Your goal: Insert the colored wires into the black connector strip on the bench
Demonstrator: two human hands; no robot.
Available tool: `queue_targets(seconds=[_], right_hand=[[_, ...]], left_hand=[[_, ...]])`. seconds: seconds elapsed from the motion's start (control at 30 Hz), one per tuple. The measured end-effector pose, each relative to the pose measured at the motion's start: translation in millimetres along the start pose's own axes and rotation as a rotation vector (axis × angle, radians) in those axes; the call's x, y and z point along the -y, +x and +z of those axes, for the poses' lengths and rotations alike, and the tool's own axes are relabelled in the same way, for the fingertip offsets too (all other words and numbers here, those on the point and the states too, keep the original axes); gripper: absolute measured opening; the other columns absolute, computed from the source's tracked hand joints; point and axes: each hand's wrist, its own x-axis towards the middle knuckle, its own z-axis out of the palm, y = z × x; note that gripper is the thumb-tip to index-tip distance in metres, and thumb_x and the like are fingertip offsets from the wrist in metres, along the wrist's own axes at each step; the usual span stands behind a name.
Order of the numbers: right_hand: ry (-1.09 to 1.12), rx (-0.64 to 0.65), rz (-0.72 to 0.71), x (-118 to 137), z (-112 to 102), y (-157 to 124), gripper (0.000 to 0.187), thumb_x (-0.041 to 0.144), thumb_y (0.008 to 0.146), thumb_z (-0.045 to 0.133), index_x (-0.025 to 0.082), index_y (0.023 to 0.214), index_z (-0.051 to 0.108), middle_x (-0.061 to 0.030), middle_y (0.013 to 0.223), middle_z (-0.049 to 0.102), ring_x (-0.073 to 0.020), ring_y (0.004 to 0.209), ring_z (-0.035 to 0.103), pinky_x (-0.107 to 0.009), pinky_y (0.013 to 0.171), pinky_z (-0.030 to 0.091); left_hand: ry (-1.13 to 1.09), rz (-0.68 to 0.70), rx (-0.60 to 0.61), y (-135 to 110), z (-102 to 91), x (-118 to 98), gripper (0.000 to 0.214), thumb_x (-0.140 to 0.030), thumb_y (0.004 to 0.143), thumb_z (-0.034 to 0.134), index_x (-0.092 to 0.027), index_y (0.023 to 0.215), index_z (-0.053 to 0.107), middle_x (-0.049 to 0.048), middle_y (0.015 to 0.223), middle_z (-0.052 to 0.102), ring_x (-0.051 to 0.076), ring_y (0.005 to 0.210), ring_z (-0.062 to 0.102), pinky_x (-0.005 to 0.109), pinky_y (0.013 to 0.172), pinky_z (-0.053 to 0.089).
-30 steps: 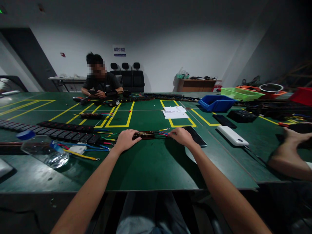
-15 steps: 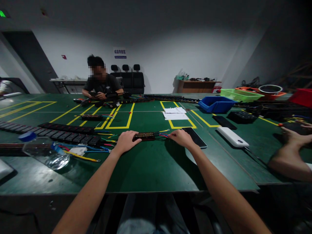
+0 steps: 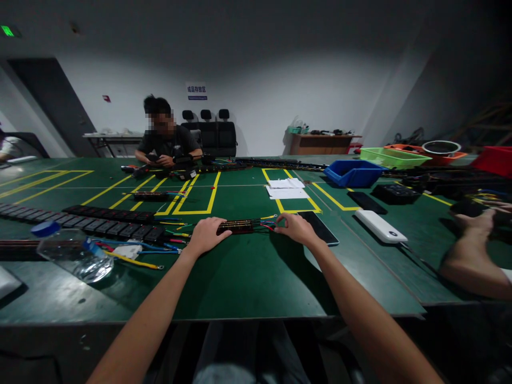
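In the head view, the dark wired bar [image 3: 240, 226] lies mid-scene on the green tabletop [image 3: 240, 282], the left hand's [image 3: 206, 236] fingers clamped on its left end. At its right-end wires [image 3: 267, 226] is the right hand [image 3: 298, 228]; whether its fingers pinch one, I cannot tell.

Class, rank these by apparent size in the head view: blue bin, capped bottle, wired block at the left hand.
1. Capped bottle
2. Blue bin, farther away
3. Wired block, partly covered by the left hand
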Motion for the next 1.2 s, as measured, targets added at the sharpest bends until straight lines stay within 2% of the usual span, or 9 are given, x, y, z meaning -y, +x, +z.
queue_targets(seconds=[0.27, 0.47, 0.6, 0.77, 0.83, 0.9, 0.97, 1.07, 1.2], right_hand=[[-0.002, -0.119, 0.041, 2, -9, 1, 0.026, 0.044, 0.094, 0.06, 0.027, 0.102, 0.078, -0.0037, 0.09, 0.072, -0.0187, 0.08, 0.063, -0.026, 0.061, 0.033], [-0.056, 0.067, 0.021, 2, 2, 2, 0.035, 0.047, 0.098, 0.053, 0.026, 0.101, 0.081, -0.0067, 0.092, 0.075, -0.0208, 0.081, 0.067, -0.027, 0.062, 0.037], [-0.074, 0.032, 0.02, 0, 0, 2, 0.037, 0.048, 0.099, 0.051, 0.026, 0.103, 0.08, -0.0077, 0.094, 0.075, -0.0222, 0.083, 0.067, -0.027, 0.065, 0.04], [-0.065, -0.085, 0.052, -3, 1, 5, 0.042, 0.039, 0.105, 0.038, 0.028, 0.133, 0.066, -0.0098, 0.114, 0.072, -0.0243, 0.096, 0.067, -0.029, 0.071, 0.044], [-0.09, -0.046, 0.036, -3, 6, 4, 0.045, 0.031, 0.106, 0.032, 0.03, 0.141, 0.06, -0.0108, 0.123, 0.068, -0.0251, 0.103, 0.066, -0.031, 0.075, 0.045], [-0.127, 0.044, 0.009, -1, 9, 3, 0.047, 0.025, 0.104, 0.032, 0.031, 0.141, 0.062, -0.0118, 0.124, 0.067, -0.0259, 0.106, 0.066, -0.032, 0.078, 0.046], [-0.141, 0.067, 0.005, 1, 10, 2, 0.048, 0.025, 0.104, 0.033, 0.031, 0.142, 0.061, -0.0126, 0.124, 0.067, -0.0267, 0.106, 0.066, -0.033, 0.08, 0.047], [-0.122, -0.033, 0.045, 4, 4, 1, 0.046, 0.026, 0.104, 0.034, 0.031, 0.138, 0.064, -0.0111, 0.124, 0.066, -0.0263, 0.104, 0.066, -0.033, 0.081, 0.048], [-0.105, -0.13, 0.082, 4, -4, 2, 0.045, 0.025, 0.101, 0.037, 0.03, 0.121, 0.076, -0.0087, 0.118, 0.069, -0.025, 0.103, 0.067, -0.031, 0.081, 0.048]], left_hand=[[0.022, 0.002, -0.003, 0, 1.5, 1, 0.056, -0.064, 0.098, 0.046, -0.019, 0.125, 0.066, 0.0102, 0.123, 0.071, 0.029, 0.11, 0.065, 0.045, 0.093, 0.05], [0.026, -0.011, 0.009, -1, -1.2, -3, 0.054, -0.062, 0.098, 0.048, -0.019, 0.126, 0.066, 0.0094, 0.123, 0.071, 0.028, 0.11, 0.065, 0.044, 0.095, 0.05], [0.02, -0.007, 0.011, -1, -0.5, -3, 0.054, -0.062, 0.098, 0.049, -0.018, 0.126, 0.066, 0.0098, 0.124, 0.071, 0.028, 0.11, 0.065, 0.044, 0.095, 0.05], [0.021, 0.006, 0.001, 0, 2.5, 1, 0.056, -0.063, 0.098, 0.049, -0.018, 0.127, 0.065, 0.0101, 0.123, 0.071, 0.028, 0.11, 0.065, 0.043, 0.094, 0.05], [0.021, 0.009, -0.002, 0, 4.2, 2, 0.056, -0.064, 0.098, 0.048, -0.019, 0.127, 0.065, 0.01, 0.123, 0.071, 0.028, 0.109, 0.065, 0.043, 0.093, 0.05], [0.02, 0.013, -0.007, 1, 5.7, 4, 0.056, -0.064, 0.098, 0.048, -0.019, 0.127, 0.065, 0.0098, 0.122, 0.071, 0.028, 0.109, 0.065, 0.043, 0.093, 0.05], [0.016, 0.015, -0.011, 1, 6.8, 5, 0.056, -0.065, 0.098, 0.048, -0.02, 0.127, 0.065, 0.0097, 0.122, 0.071, 0.028, 0.109, 0.065, 0.043, 0.093, 0.05], [0.011, 0.015, -0.013, 1, 7.1, 6, 0.057, -0.065, 0.098, 0.047, -0.02, 0.127, 0.066, 0.0097, 0.122, 0.071, 0.028, 0.109, 0.065, 0.044, 0.093, 0.05], [0.008, 0.015, -0.009, 1, 5.9, 5, 0.057, -0.065, 0.098, 0.046, -0.019, 0.127, 0.066, 0.0096, 0.122, 0.071, 0.029, 0.109, 0.066, 0.045, 0.093, 0.05]])
